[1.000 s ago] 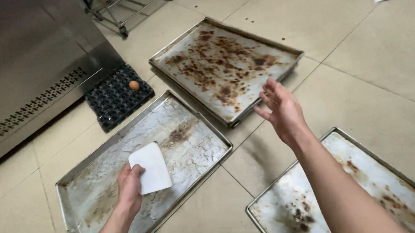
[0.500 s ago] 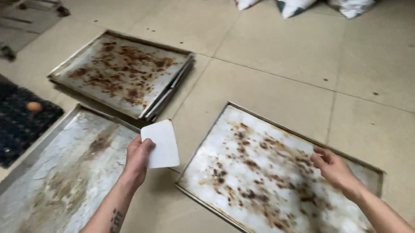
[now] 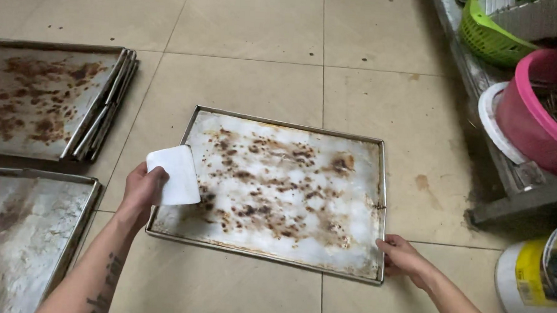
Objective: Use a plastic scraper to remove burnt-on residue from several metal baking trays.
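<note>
A metal baking tray [image 3: 377, 179] with burnt brown residue lies on the tiled floor in front of me. My left hand [image 3: 140, 191] holds a white plastic scraper [image 3: 176, 174] over the tray's left edge. Fingers of my right hand [image 3: 404, 257] rest on the tray's near right corner.
A stack of stained trays [image 3: 49, 96] lies at the left, and another tray [image 3: 18, 233] at the near left. On the right, a low shelf [image 3: 515, 185] carries a pink tub [image 3: 537, 118] and a green basket [image 3: 490, 34]. A white and yellow bucket [image 3: 536, 280] stands at the near right.
My view has swung right, bringing the stained tray to the centre. My left hand carried the scraper onto its left edge, and my right hand came down to its near right corner.
</note>
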